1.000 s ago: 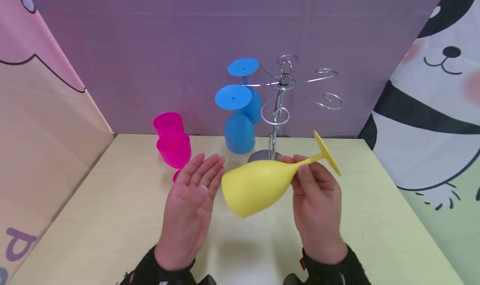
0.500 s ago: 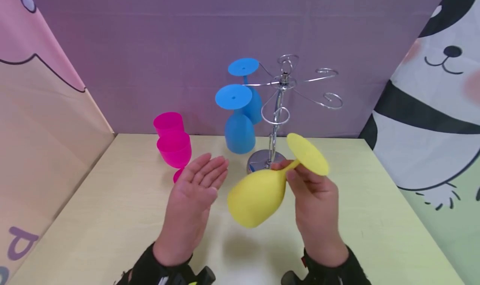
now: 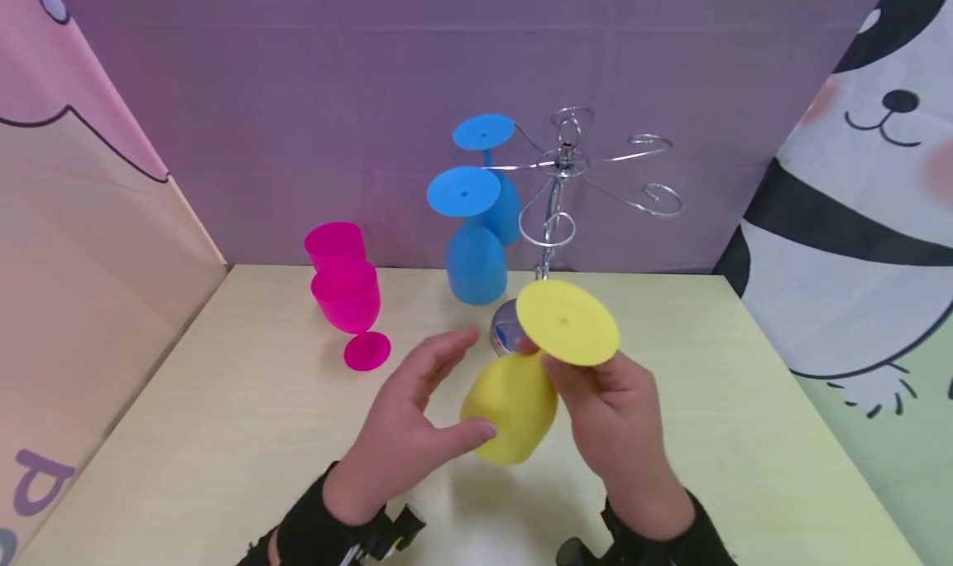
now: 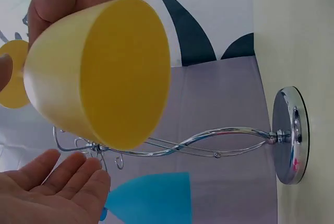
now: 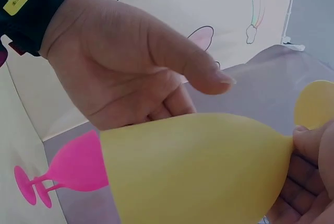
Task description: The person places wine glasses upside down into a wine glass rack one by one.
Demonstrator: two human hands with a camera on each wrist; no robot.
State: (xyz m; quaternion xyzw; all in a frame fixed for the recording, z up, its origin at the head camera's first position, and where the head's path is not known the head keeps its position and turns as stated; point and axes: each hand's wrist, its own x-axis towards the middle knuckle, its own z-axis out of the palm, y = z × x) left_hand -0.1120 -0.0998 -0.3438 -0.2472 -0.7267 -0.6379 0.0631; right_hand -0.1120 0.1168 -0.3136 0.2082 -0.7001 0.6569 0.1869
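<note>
A yellow plastic wine glass (image 3: 514, 417) is held over the table, tilted, its round foot up toward the head camera and its mouth down and away to the left. My right hand (image 3: 621, 421) pinches its stem between thumb and fingers, just under the foot. Beside the bowl, my left hand (image 3: 405, 434) curves loosely with thumb and fingers apart. In the right wrist view the left thumb stands clear of the bowl; some left fingers are hidden behind the glass. The left wrist view looks into the bare yellow mouth.
A chrome glass rack (image 3: 563, 165) with curled arms stands behind the hands. Two blue wine glasses, one nearer (image 3: 476, 268) and one farther (image 3: 486, 133), hang upside down on its left. Two pink wine glasses (image 3: 346, 297) stand upright at the table's left.
The yellow glass has swung from nearly sideways to foot-up, mouth lower. My left hand has turned from palm-up and moved right, beside the bowl. The right hand keeps its pinch.
</note>
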